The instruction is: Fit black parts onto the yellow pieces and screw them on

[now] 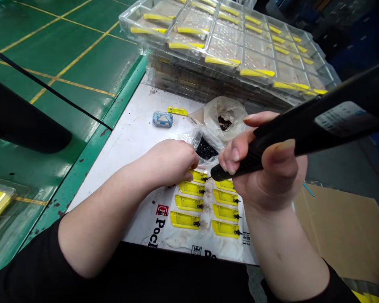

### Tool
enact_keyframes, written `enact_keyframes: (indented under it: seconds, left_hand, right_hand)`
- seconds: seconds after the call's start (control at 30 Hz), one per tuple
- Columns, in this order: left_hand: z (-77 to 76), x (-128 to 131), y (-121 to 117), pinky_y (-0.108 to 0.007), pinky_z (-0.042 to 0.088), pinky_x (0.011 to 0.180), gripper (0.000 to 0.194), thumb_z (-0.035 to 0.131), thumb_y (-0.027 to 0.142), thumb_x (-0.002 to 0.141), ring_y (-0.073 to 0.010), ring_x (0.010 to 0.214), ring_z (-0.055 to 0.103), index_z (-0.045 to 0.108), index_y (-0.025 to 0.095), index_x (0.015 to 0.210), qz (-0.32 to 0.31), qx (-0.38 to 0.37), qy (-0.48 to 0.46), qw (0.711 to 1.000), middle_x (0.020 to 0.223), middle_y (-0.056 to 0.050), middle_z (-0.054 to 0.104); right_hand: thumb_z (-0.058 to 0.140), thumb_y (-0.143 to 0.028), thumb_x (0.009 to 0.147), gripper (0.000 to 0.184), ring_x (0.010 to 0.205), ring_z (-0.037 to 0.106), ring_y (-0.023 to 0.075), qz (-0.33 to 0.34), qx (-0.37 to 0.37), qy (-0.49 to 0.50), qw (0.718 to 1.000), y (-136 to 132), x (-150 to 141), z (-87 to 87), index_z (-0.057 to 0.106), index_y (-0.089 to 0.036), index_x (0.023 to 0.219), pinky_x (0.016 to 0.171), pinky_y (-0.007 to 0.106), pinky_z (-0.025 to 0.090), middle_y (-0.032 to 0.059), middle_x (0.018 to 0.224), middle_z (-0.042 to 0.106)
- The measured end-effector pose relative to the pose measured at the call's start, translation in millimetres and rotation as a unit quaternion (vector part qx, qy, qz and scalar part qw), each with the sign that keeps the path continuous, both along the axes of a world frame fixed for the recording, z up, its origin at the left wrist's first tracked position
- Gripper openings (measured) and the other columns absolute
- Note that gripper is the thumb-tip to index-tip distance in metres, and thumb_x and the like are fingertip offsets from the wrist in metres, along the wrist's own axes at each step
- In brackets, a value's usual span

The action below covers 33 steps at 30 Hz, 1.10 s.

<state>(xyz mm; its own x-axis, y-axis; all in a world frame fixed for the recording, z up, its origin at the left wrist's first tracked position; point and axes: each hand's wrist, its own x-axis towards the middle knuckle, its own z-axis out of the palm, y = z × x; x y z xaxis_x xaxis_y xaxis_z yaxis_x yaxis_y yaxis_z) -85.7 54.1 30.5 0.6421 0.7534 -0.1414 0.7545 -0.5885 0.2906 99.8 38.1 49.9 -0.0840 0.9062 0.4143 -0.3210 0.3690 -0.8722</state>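
My right hand (pixel 265 172) is wrapped around a black electric screwdriver (pixel 303 113), slanting down to the left. Its thin tip meets, or nearly meets, a small black piece at the end of the topmost yellow plastic part (pixel 198 175) in the left column. At that part's other end, my left hand (pixel 173 162) has its fingers curled down and its thumb against the yellow edge; the fingertips are partly hidden. More yellow parts (pixel 188 203) lie below in two columns, with small black pieces at their right ends. The right column's top is partly covered by my right hand.
Behind my hands are an open plastic bag (pixel 221 115) and a bag of small black pieces (pixel 206 148). A blue patterned case (pixel 162 119) and a loose yellow part (pixel 177 111) lie left. Stacked clear trays (pixel 224 38) stand behind; cardboard (pixel 344 227) is at right.
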Motion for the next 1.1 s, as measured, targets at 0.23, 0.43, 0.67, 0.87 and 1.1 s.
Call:
enact_keyframes:
  seconds: [0.23, 0.43, 0.67, 0.87, 1.1]
  left_hand:
    - [-5.8, 3.5, -2.3, -0.033, 0.042, 0.063, 0.006, 0.08, 0.027, 0.084, -0.0243, 0.079, 0.071, 0.082, 0.024, 0.088, -0.004, 0.013, 0.002, 1.0, 0.09, -0.005, 0.08]
    - [-4.5, 5.0, -3.9, -0.033, 0.044, 0.065, 0.004, 0.077, 0.027, 0.085, -0.0236, 0.079, 0.07, 0.078, 0.023, 0.086, -0.005, 0.01, 0.008, 1.0, 0.088, -0.005, 0.077]
    - [-1.6, 6.7, -3.7, -0.034, 0.045, 0.067, 0.008, 0.072, 0.028, 0.088, -0.0259, 0.087, 0.073, 0.077, 0.024, 0.09, -0.002, -0.005, 0.029, 1.0, 0.095, -0.005, 0.08]
    - [-3.6, 6.2, -3.5, -0.035, 0.043, 0.066, 0.009, 0.072, 0.03, 0.087, -0.0267, 0.088, 0.073, 0.078, 0.025, 0.092, -0.002, 0.006, 0.027, 1.0, 0.097, -0.005, 0.08]
    - [-4.2, 5.7, -2.7, -0.034, 0.042, 0.066, 0.008, 0.073, 0.03, 0.087, -0.0258, 0.088, 0.072, 0.077, 0.025, 0.091, 0.0, -0.001, 0.024, 1.0, 0.097, -0.004, 0.08]
  right_hand:
    - [0.087, -0.07, 0.084, 0.049, 0.045, 0.054, 0.015, 0.012, -0.022, -0.026, 0.999, -7.3, -0.7, -0.7, 0.08, -0.028, 0.109, 0.043, 0.034, 0.042, -0.0044, 0.065, 0.064]
    - [0.088, -0.065, 0.085, 0.049, 0.044, 0.056, 0.0128, 0.041, 0.025, -0.008, 0.999, 0.2, -2.8, -9.8, 0.08, -0.024, 0.11, 0.04, 0.03, 0.044, -0.0045, 0.066, 0.067]
    - [0.09, -0.064, 0.085, 0.049, 0.053, 0.06, 0.0139, 0.042, -0.016, -0.038, 0.998, -3.6, -0.6, -13.3, 0.078, -0.027, 0.113, 0.048, 0.031, 0.051, -0.0037, 0.07, 0.065]
    - [0.09, -0.06, 0.087, 0.047, 0.054, 0.059, 0.0146, 0.058, -0.014, -0.04, 0.997, -2.5, 1.3, -16.7, 0.078, -0.025, 0.116, 0.05, 0.033, 0.05, -0.0024, 0.072, 0.065]
    - [0.091, -0.067, 0.083, 0.051, 0.053, 0.059, 0.0153, 0.043, -0.031, -0.053, 0.997, -3.0, 2.7, -19.2, 0.076, -0.029, 0.114, 0.049, 0.034, 0.053, -0.0032, 0.071, 0.065]
